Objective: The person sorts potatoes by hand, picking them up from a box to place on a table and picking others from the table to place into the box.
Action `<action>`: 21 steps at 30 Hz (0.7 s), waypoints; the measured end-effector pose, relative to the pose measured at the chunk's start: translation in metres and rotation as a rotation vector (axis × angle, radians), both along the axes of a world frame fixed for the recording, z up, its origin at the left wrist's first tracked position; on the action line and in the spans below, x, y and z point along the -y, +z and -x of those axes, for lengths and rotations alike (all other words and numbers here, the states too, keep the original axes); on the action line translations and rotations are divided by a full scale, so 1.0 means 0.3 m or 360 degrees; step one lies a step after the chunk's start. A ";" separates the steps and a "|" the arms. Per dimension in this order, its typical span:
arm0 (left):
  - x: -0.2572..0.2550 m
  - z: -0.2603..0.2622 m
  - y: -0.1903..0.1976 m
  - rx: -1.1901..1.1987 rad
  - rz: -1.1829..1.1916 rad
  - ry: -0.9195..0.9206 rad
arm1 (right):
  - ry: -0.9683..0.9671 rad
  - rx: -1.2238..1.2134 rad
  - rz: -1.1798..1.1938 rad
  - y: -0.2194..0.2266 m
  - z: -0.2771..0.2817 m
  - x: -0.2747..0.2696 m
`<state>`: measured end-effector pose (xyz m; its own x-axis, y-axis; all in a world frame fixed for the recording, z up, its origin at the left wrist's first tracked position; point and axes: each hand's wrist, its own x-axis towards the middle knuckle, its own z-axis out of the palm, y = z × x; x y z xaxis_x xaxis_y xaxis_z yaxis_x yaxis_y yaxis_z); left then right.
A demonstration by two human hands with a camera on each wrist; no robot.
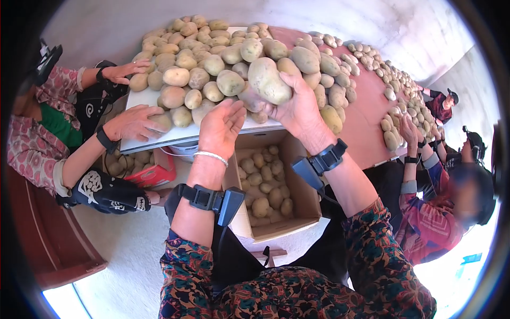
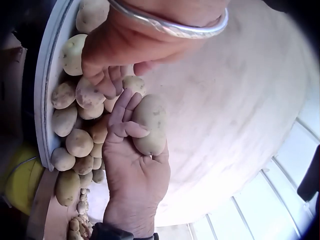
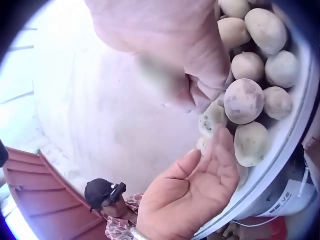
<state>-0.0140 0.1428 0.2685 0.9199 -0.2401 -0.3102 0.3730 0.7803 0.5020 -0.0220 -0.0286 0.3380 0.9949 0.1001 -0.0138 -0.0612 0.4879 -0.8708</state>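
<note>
My right hand (image 1: 305,114) grips a large pale potato (image 1: 270,81) above the front of the potato pile, fingers and thumb around it. The left wrist view shows the same potato (image 2: 151,125) in the right hand (image 2: 135,175). Beside it, my left hand (image 1: 220,130) is held palm up near the table edge, its fingers loosely bent and nothing in the palm. In the right wrist view the left hand (image 3: 190,197) has an empty palm, while the right hand (image 3: 170,30) partly hides the blurred potato (image 3: 159,75).
Potatoes (image 1: 199,78) are heaped along the table. Below its edge stands a cardboard box (image 1: 313,204) containing potatoes. At the left, a person's hand (image 1: 135,123) touches a potato; a red container (image 1: 167,166) is below. More people sit at the right beside the reddish tabletop (image 1: 366,117).
</note>
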 end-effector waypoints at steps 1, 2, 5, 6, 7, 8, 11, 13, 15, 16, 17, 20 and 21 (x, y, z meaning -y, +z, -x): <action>0.006 0.007 0.003 0.0095 -0.0001 -0.0178 | 0.0059 -0.0075 -0.0063 0.002 0.028 0.012; 0.020 0.014 0.007 0.0093 -0.0005 -0.0199 | 0.0116 -0.0150 -0.0128 0.002 0.047 0.028; 0.049 0.035 0.021 0.0305 -0.0207 -0.0422 | 0.0177 -0.0136 0.0058 -0.018 0.086 0.074; 0.056 0.042 0.028 0.0314 -0.0207 -0.0428 | 0.0204 -0.0139 0.0238 -0.016 0.102 0.081; 0.056 0.043 0.032 0.0297 -0.0258 -0.0454 | 0.0134 -0.0132 0.0340 -0.023 0.112 0.076; 0.062 0.054 0.041 0.0278 -0.0311 -0.0478 | 0.0129 -0.0126 0.0341 -0.033 0.122 0.086; 0.069 0.048 0.006 0.0291 -0.0457 -0.0449 | 0.0102 -0.0038 0.1011 -0.044 0.148 0.117; 0.063 0.035 -0.022 0.0298 -0.0565 -0.0401 | 0.0124 -0.0132 0.1184 -0.055 0.169 0.135; 0.048 0.022 -0.032 0.0156 -0.0525 -0.0195 | 0.0162 -0.0214 0.1369 -0.109 0.177 0.160; 0.042 0.015 -0.039 0.0154 -0.0524 -0.0196 | 0.0162 -0.0216 0.1370 -0.136 0.181 0.170; 0.038 0.007 -0.048 0.0063 -0.0468 -0.0137 | 0.0231 -0.0272 0.1486 -0.159 0.185 0.178; 0.034 0.000 -0.053 -0.0056 -0.0392 -0.0027 | 0.0326 -0.0288 0.1728 -0.195 0.192 0.173; 0.036 0.001 -0.052 -0.0088 -0.0376 0.0016 | 0.0361 -0.0154 0.2105 -0.197 0.192 0.168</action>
